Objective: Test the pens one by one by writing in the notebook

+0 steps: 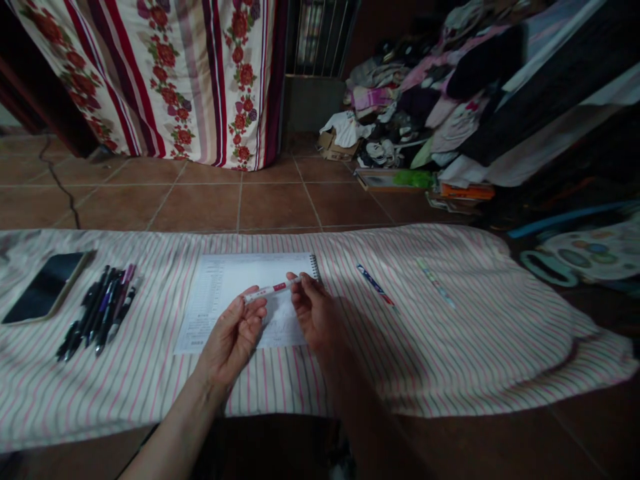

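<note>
Print on the notebook [225,287] and the pen [273,289] is too small to read. The left hand [233,337] and right hand [315,313] cover the page's lower part. At one o'clock, clothes [415,100] blur into shadow.

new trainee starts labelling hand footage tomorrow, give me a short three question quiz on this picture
1. True or false: the left hand and the right hand hold one white-and-red pen between them, over the spiral notebook.
2. What lies beside the bundle of dark pens, at the left end of the striped cloth? A. a phone B. scissors C. a cup
3. Fill in: right of the notebook, ___ single pens lie on the cloth.
Key: 1 true; 2 A; 3 two, a blue pen and a pale pen.
</note>
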Available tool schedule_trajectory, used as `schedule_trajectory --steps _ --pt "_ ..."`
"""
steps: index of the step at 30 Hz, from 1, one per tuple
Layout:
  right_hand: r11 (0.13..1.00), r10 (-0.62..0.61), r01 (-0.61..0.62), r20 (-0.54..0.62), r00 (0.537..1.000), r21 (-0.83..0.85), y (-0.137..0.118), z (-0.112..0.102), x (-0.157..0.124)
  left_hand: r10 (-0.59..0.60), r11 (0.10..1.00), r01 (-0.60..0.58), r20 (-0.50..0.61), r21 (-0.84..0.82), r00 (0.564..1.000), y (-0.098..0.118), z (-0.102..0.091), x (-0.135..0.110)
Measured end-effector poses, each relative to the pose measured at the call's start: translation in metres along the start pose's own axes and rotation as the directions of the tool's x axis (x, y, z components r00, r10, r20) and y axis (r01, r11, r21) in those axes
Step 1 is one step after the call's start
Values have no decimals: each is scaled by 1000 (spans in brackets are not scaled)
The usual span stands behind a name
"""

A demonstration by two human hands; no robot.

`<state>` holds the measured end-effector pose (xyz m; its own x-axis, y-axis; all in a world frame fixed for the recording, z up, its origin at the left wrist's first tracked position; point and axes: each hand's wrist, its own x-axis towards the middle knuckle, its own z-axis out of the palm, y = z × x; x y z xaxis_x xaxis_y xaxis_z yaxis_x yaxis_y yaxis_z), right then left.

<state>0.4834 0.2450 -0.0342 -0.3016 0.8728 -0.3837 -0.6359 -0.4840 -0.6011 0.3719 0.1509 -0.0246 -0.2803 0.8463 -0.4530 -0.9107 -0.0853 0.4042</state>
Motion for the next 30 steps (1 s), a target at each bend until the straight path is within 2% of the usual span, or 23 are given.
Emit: schedule_trajectory --steps 7,10,14,17,22,27,30 --pt "998 -64 63 -25 998 -30 3 2 -1 76 992 -70 -58 106 995 0 5 -4" --pt "994 -108 108 3 994 -34 4 2 -2 89 991 -81 -66 109 994 1 3 -1" --pt "994 -109 110 41 993 -13 5 0 -3 73 996 -72 -17 57 997 5 0 3" --pt "995 -100 101 28 995 -8 2 -1 -2 22 996 -25 40 83 999 8 -1 3" --pt "995 -102 103 8 995 -15 -7 -2 1 21 965 -29 36 259 999 10 -5 4" --pt "996 -80 82 48 996 -47 -5 -1 -2 167 848 -171 53 501 984 9 -6 2" --pt "997 -40 47 98 994 -66 2 1 -6 211 814 -196 36 547 977 8 -5 2"
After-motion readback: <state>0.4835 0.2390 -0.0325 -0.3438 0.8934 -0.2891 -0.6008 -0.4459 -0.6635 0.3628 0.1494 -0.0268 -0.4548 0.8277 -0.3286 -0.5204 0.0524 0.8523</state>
